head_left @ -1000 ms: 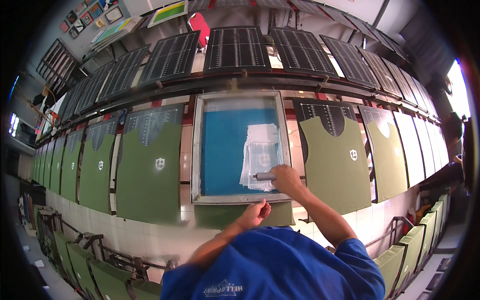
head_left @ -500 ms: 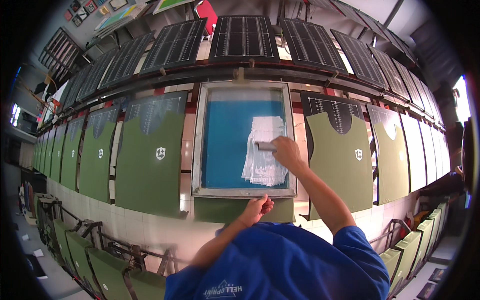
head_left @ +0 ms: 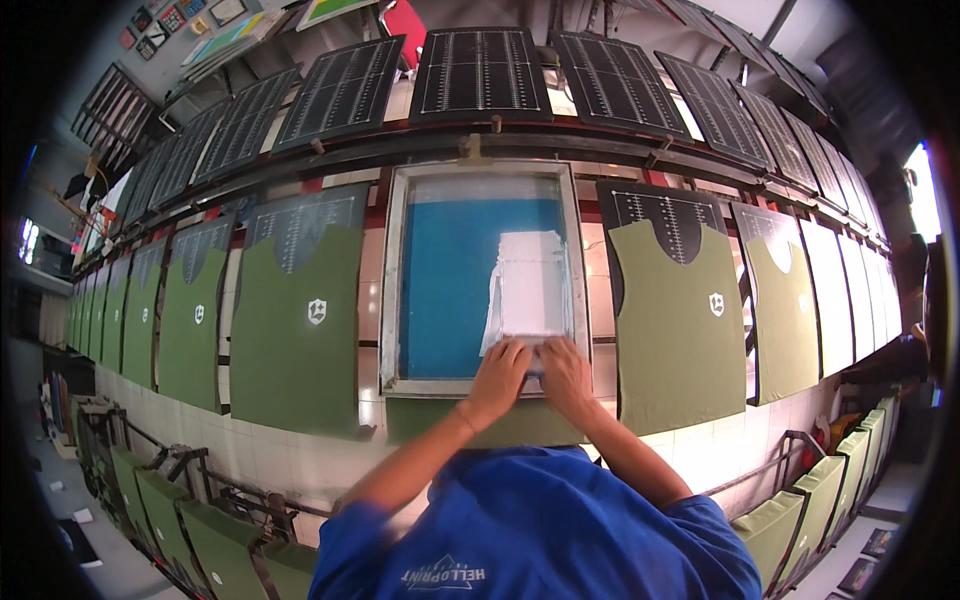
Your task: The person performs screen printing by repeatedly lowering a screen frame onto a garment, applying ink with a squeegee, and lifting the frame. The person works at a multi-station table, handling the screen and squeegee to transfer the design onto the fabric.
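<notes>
A screen-printing frame (head_left: 391,285) with blue mesh (head_left: 448,285) lies in front of me. White ink (head_left: 532,285) spreads over the right part of the mesh, now as a smooth pale rectangle with rough edges. My left hand (head_left: 500,378) and my right hand (head_left: 566,372) are side by side near the frame's close edge. Both sets of fingers close over a squeegee (head_left: 532,341), which rests across the lower end of the ink and is mostly covered by them. Below the frame, the hem of a green shirt (head_left: 430,422) sticks out.
Green shirts on boards stand on both sides; the nearest left shirt (head_left: 295,350) and right shirt (head_left: 675,340) bear small white shield prints. Bare black boards (head_left: 480,75) line the far side beyond a dark rail (head_left: 350,152). More shirt-covered boards (head_left: 215,520) are behind me.
The right hand has brought the squeegee toward me, from the middle of the ink to its near end. My left hand has moved up onto it. The streaky ink is now smoother.
</notes>
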`<control>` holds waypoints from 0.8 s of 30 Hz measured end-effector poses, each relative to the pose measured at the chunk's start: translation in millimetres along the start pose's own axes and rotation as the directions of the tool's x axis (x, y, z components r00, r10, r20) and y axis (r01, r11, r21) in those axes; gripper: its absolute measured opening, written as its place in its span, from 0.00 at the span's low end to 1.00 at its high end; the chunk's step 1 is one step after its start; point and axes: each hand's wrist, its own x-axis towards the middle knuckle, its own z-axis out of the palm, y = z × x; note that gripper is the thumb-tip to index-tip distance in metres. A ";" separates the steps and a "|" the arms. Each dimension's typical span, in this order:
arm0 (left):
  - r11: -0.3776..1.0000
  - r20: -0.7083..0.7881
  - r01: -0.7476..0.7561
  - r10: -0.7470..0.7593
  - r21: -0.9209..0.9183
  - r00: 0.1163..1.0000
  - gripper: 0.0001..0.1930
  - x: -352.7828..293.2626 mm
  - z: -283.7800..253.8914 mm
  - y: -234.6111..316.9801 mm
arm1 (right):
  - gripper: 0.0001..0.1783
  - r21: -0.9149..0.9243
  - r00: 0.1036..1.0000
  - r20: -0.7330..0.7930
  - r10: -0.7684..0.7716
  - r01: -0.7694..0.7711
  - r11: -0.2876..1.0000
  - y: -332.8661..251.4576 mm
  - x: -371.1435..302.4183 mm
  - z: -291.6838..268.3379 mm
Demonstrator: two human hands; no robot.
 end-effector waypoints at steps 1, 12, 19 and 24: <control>0.999 0.016 -0.039 0.040 -0.033 0.999 0.17 13.7 9.0 -14.1 | 0.15 -0.019 1.000 -0.006 -0.002 0.001 1.000 9.8 15.8 3.3; 0.992 -0.067 -0.102 0.097 -0.072 0.993 0.14 82.6 -18.5 -26.0 | 0.12 -0.024 0.992 0.100 0.077 -0.075 0.997 19.6 84.6 -36.0; 0.992 0.051 -0.018 0.025 -0.122 0.998 0.20 -21.3 -8.4 24.3 | 0.18 0.092 0.996 0.035 0.078 -0.081 0.992 -20.1 -28.8 -17.1; 0.993 -0.016 -0.057 0.055 -0.107 0.998 0.20 -6.8 13.1 -9.2 | 0.13 0.041 0.998 0.013 0.064 -0.064 0.997 -11.7 2.3 -9.9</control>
